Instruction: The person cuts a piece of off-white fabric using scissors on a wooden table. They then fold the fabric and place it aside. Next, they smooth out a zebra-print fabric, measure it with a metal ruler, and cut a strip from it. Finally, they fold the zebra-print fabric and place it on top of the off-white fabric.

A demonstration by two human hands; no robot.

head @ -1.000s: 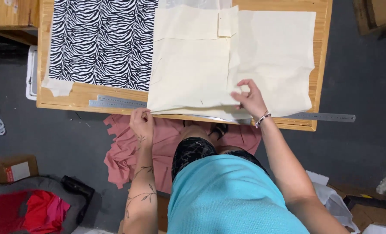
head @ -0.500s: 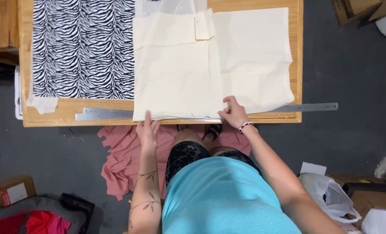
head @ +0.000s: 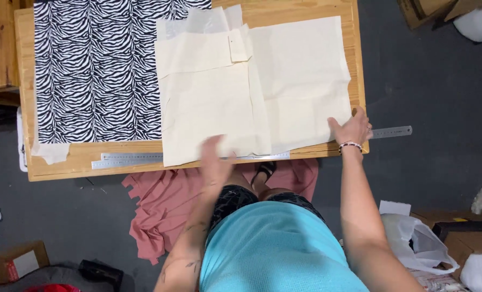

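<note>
Cream fabric pieces (head: 251, 86) lie overlapped on a wooden table (head: 57, 165), next to a zebra-print cloth (head: 95, 70). My left hand (head: 214, 154), blurred, lies flat on the near edge of the left cream piece, fingers apart. My right hand (head: 351, 128) presses on the lower right corner of the right cream piece, at the table's right edge. A long metal ruler (head: 127, 160) runs along the near table edge under the fabric, and its far end (head: 392, 131) sticks out past the table on the right.
A pink cloth (head: 165, 205) lies on the dark floor under the table edge. Cardboard boxes (head: 14, 262) and plastic bags (head: 424, 238) sit on the floor at left and right. A small cream scrap (head: 51, 152) rests below the zebra cloth.
My right hand has slid right along the fabric's near edge to its right corner. My left hand has moved up onto the cream fabric.
</note>
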